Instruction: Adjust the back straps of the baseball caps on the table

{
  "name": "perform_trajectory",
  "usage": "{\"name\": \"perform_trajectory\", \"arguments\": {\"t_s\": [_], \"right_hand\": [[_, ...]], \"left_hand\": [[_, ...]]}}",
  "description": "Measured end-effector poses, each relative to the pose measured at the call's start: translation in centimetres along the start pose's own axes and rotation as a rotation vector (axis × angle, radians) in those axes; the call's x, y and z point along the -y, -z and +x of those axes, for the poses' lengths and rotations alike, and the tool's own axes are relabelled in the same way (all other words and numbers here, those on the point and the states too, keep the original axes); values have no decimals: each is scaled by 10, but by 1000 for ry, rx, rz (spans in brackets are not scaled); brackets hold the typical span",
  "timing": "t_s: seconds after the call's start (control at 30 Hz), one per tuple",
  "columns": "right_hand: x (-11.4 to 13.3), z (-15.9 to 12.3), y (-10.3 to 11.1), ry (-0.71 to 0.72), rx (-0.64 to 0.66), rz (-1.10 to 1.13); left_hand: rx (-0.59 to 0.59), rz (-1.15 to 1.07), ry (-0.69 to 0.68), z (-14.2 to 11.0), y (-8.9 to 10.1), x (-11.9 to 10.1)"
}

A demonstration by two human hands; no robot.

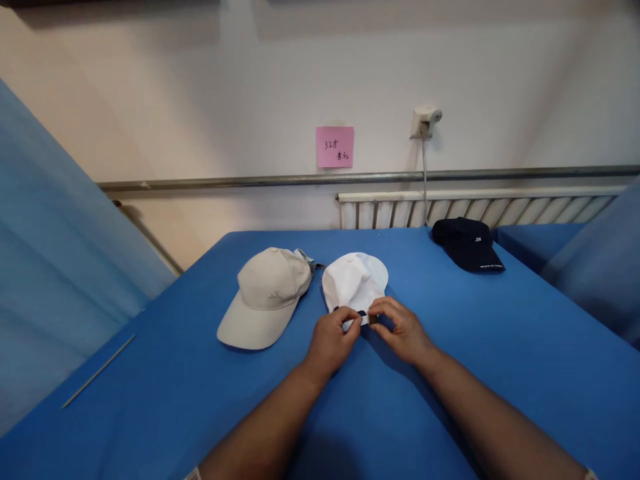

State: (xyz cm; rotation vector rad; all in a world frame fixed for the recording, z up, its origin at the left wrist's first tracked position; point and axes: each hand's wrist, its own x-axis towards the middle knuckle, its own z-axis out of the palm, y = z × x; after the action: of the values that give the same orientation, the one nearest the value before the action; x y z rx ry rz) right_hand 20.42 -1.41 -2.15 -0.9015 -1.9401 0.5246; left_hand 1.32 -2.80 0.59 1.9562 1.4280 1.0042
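A white baseball cap lies on the blue-covered table, its back opening facing me and its brim pointing away. My left hand pinches the white adjusting strap at the back of this cap between thumb and fingers. On the other side, my right hand pinches the same strap by a small brownish piece, perhaps its buckle. Left of the white cap sits a beige baseball cap, brim toward me, close to it. Fingers partly hide the strap's ends.
A black cap rests at the table's back right. On the left of the blue table cover lies a thin stick. Blue curtains hang at both sides. Behind are a metal rail, a radiator and a pink note.
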Motion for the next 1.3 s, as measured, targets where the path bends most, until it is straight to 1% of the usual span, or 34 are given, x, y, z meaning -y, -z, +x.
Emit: {"name": "perform_trajectory", "arguments": {"t_s": [0.17,0.5,0.67,0.9,1.1,1.3], "right_hand": [[-2,-1,-1,-7,-14,2],[1,-1,1,23,29,-29],[3,-1,2,29,20,-71],[3,-2,1,39,32,-96],[3,-1,2,44,58,-97],[1,-2,2,27,55,-160]], "left_hand": [[23,-94,20,0,-1,2],[31,-102,26,0,-4,2],[11,-71,25,0,-4,1],[-21,-99,67,0,-8,2],[33,-116,58,1,-6,2],[11,-135,95,2,-5,-1]]}}
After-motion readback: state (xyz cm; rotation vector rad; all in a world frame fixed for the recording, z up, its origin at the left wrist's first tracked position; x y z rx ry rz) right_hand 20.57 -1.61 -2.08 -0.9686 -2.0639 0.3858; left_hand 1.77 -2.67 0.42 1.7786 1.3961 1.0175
